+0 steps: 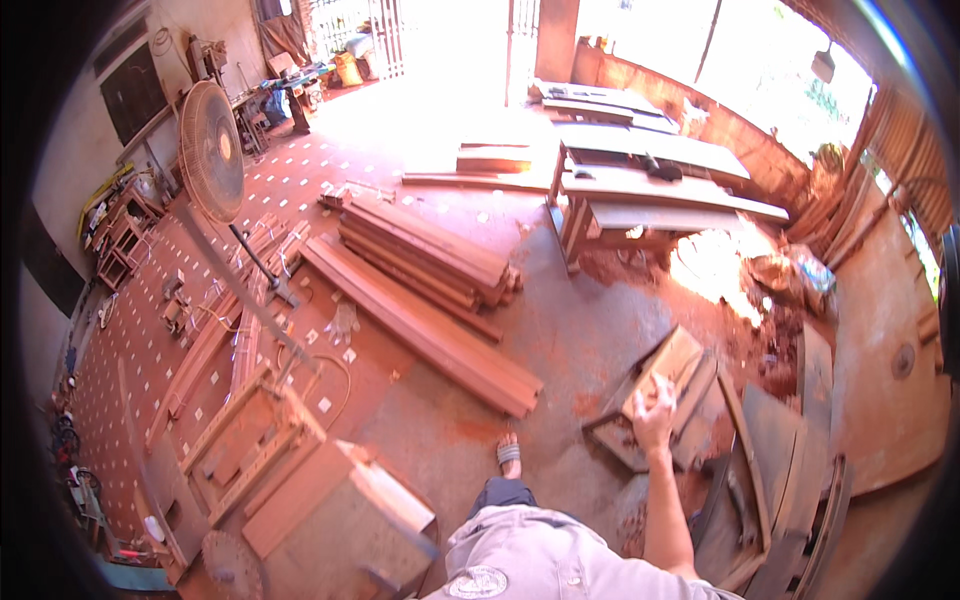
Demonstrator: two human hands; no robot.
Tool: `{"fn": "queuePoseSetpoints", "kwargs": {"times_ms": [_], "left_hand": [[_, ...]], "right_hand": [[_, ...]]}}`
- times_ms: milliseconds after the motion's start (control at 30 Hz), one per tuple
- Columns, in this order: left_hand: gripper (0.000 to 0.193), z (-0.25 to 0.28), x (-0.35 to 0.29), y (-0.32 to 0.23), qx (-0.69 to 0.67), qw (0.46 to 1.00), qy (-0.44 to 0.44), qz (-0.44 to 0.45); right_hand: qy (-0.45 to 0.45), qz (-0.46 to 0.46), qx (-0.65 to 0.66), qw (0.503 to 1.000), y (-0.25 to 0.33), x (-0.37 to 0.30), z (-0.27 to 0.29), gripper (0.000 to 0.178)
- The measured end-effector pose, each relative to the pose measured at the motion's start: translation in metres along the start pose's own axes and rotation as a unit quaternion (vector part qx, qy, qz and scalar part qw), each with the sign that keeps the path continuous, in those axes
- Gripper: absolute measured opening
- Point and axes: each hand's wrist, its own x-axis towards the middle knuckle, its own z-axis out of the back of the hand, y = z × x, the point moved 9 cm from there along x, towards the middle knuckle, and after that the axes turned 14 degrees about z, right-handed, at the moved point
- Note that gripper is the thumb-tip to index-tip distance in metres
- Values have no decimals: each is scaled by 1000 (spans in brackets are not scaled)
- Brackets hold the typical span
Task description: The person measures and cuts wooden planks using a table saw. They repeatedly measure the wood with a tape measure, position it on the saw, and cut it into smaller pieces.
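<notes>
My right hand (pixel 655 412) reaches out to the right with its fingers spread, and nothing shows in its grasp. Just beyond the fingers is a pale wooden piece (pixel 678 356) on a low stack of boards. Whether the fingertips touch this wood I cannot tell. A darker block (pixel 612 438) of the same stack lies left of the hand, and a plank (pixel 697 425) slants to its right. My left hand is out of the picture.
Long reddish timbers (pixel 425 335) lie on the floor ahead, with a stacked pile (pixel 430 250) behind them. A standing fan (pixel 212 150) rises at the left. A wooden machine table (pixel 330 525) is close on my left; a workbench (pixel 650 185) stands farther off, and leaning boards (pixel 770 450) are at the right.
</notes>
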Motion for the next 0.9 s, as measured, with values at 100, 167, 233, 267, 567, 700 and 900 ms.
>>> {"fn": "queuePoseSetpoints", "kwargs": {"times_ms": [100, 167, 233, 267, 567, 700, 900], "left_hand": [[28, 22, -8, -139, -59, 998, -4, -29], [29, 43, -23, -235, -101, 993, -6, -61], [29, 58, -42, -331, -127, 987, -4, -98], [29, 63, -50, -373, -137, 984, -3, -111], [31, 18, -83, -690, -140, 978, 22, -151], [32, 3, -118, -786, -111, 982, 9, -154], [35, 93, -119, -961, -259, 960, -15, -101]], "right_hand": [[52, -93, 50, 993, -30, 68, -59, 50], [59, -54, -2, 997, -52, 114, -85, 46], [55, -105, 12, 993, -104, 147, -124, 44], [67, -114, 14, 991, -122, 167, -145, 44], [98, -73, 72, 990, -204, 434, -388, 46], [128, -85, 104, 983, -238, 540, -473, 45], [150, -88, 132, 976, -234, 686, -528, 45]]}}
